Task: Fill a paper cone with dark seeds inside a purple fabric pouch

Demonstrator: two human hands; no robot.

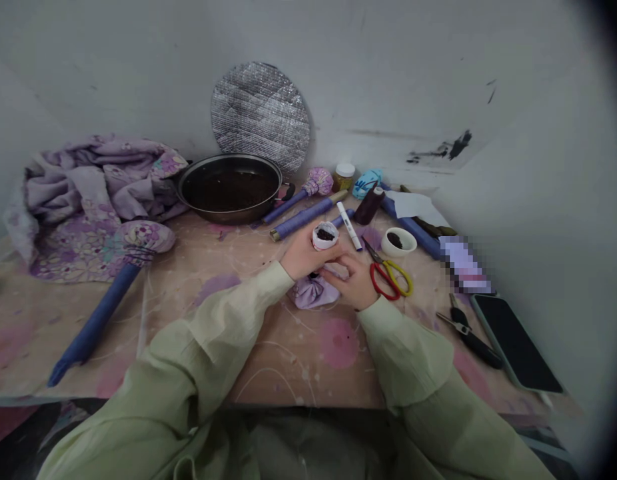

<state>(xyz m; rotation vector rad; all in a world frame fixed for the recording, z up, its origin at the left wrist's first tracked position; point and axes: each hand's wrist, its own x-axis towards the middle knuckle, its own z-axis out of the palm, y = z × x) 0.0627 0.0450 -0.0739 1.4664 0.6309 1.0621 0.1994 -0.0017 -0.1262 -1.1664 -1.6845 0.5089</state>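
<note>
My left hand (304,252) is wrapped round a small white cup (324,244) with dark, crumbly stuff inside. Close against it, my right hand (357,279) has its fingers curled in toward the left fingertips; what they pinch is hidden. A bunched purple cloth (314,295) lies right below both hands, near the right fingertips. Just to the right of the right hand are scissors (388,279) with one red and one yellow handle. A white marker pen (349,227) and a small white bowl (398,242) with dark powder sit behind the hands.
A dark pan (231,217) stands at the back, before a round silver mat (261,117) against the wall. Crumpled floral cloth (88,180) and a blue-wrapped, cloth-headed stick (103,320) lie left. Thread cone (369,205), lidded jar (344,177), pliers (471,337) and phone (517,343) are right.
</note>
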